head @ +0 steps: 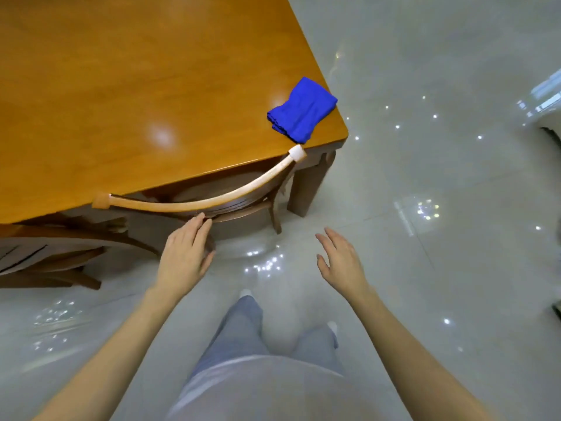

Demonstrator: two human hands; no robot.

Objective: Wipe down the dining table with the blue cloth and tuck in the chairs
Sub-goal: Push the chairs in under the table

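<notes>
The blue cloth (302, 109) is lying folded on the dining table's (151, 86) corner, near the tucked-in chair's (197, 205) curved rail. The left hand (185, 253), fingers straight, is touching that chair's back; the right hand (340, 259) is hovering spread, holding nothing, above the floor.

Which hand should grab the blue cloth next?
Probably the right hand: it is open, holds nothing, and is on the same side as the blue cloth at the table corner. The left hand is by the chair back.
</notes>
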